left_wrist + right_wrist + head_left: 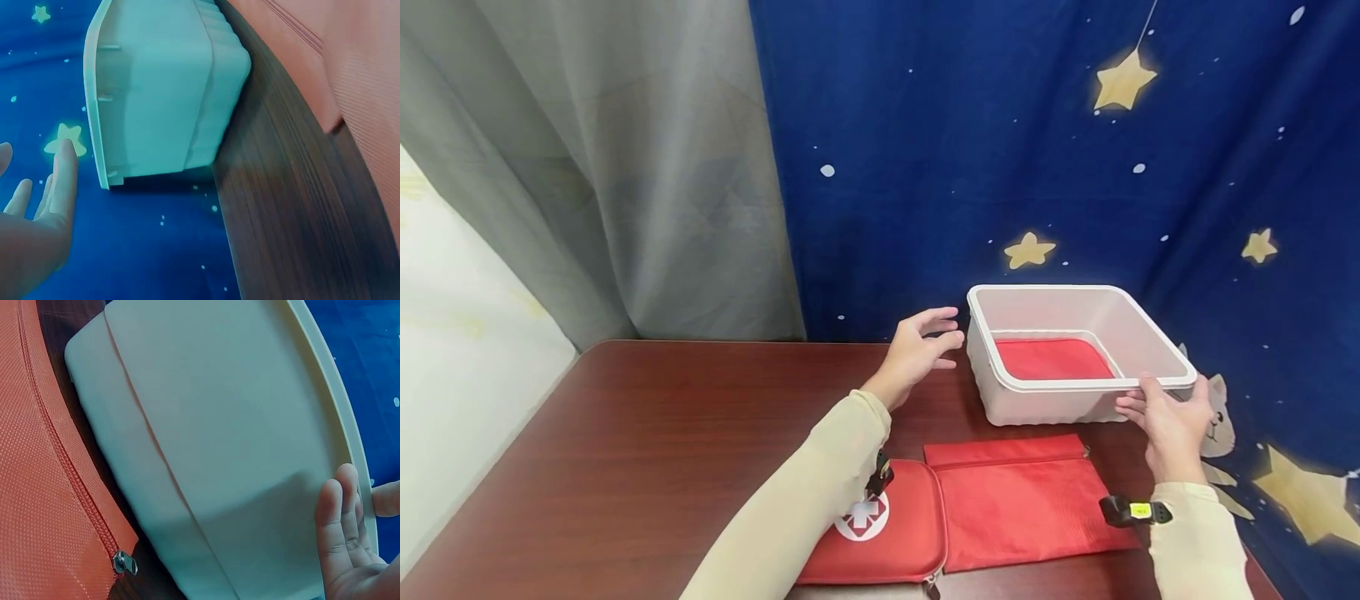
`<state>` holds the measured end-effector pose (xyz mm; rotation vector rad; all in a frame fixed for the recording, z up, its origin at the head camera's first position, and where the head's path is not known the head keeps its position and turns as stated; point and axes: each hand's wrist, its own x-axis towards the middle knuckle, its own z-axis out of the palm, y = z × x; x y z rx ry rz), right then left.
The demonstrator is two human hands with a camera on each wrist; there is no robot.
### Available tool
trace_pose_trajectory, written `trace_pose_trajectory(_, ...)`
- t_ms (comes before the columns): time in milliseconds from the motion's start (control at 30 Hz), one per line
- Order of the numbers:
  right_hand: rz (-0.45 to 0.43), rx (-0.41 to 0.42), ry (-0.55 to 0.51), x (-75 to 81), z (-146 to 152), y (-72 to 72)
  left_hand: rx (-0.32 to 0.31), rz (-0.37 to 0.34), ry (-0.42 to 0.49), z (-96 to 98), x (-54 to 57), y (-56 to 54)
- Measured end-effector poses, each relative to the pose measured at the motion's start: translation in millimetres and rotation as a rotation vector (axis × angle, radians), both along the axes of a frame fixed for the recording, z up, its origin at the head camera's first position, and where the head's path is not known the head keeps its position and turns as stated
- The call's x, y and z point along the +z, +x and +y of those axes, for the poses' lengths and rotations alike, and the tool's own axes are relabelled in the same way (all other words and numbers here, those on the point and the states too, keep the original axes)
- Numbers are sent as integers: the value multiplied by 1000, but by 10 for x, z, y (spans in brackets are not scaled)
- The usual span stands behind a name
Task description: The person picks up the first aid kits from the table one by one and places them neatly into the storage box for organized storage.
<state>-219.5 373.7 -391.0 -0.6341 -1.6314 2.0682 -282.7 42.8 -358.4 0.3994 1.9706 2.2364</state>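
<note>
A white plastic storage bin (1045, 404) stands at the back right of the table, with a flat red piece (1052, 358) lying on its floor. My right hand (1172, 421) holds the bin's near right corner; in the right wrist view its fingers lie along the outer wall and the thumb is at the rim (340, 403). To the left of the bin is my left hand (917, 350), a short gap from its wall, fingers spread and loosely bent with nothing in them.
In front of the bin lies a flat red zippered pouch (1022, 508). Beside it, partly under my left forearm, is a red first-aid case (902, 542) with a white cross emblem. A blue star-patterned curtain (910, 208) hangs behind the brown table (662, 442).
</note>
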Motion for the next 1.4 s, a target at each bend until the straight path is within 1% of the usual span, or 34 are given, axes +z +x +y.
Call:
trace_pose_trajectory(167, 21, 0, -6, 23, 18, 20, -12, 11, -16, -53, -9, 4)
trace_pose_trajectory(267, 10, 2, -2, 21, 12, 33, -10, 37, -31, -119, -17, 6)
trace_pose_trajectory(367, 1, -5, 13, 3, -2, 28, -6, 60, -49, -234, -27, 9)
trace_pose_trajectory(467, -9, -5, 28, -19, -24, 23, 20, 73, -65, -389, -53, 18)
trace_pose_trajectory(600, -23, -4, 22, -10, -25, 31, 58, 65, -72, -581, -113, 59)
trace_pose_trajectory(833, -25, 8, 15, 0, -11, 19, 83, 31, -95, -807, -218, 119)
trace_pose_trajectory(900, -25, 10, 14, -2, -8, 20, 78, 34, -111, -847, -237, 128)
trace_pose_trajectory(1167, -12, 19, 21, 5, 0, 39, 24, 37, -155, -942, -294, 132)
trace_pose_trajectory(1400, -31, 13, 23, 1, -6, 39, -16, 27, -206, -1030, -306, 161)
